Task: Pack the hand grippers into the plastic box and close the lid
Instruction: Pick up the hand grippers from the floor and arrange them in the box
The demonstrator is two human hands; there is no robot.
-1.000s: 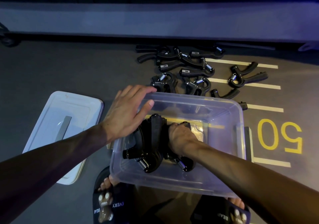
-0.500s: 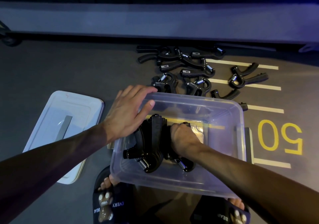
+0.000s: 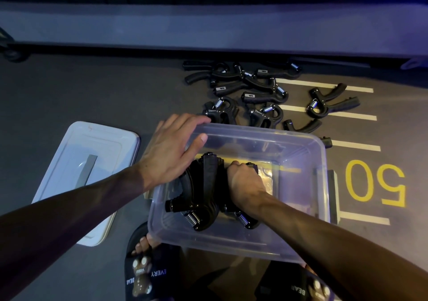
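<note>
Two bare hands work at the clear rectangular plastic box (image 3: pixel 323 184) on the dark floor (image 3: pixel 69 92). The left hand (image 3: pixel 172 153) lies loosely spread over the box's far left corner, fingers draped outside the wall and thumb hooked over the rim. The right hand (image 3: pixel 245 184) reaches down inside, fingers curled tight around the handles of a black spring-loaded hand gripper (image 3: pixel 245 218), pressing it against the packed black hand grippers (image 3: pixel 203 194) standing on edge in the box's left half. Both forearms come in from the lower corners, wrists bent downward. More loose black hand grippers (image 3: pixel 252 92) lie scattered on the floor just beyond the box. A translucent white rectangular lid (image 3: pixel 81 173) rests flat to the box's left, off the box
</note>
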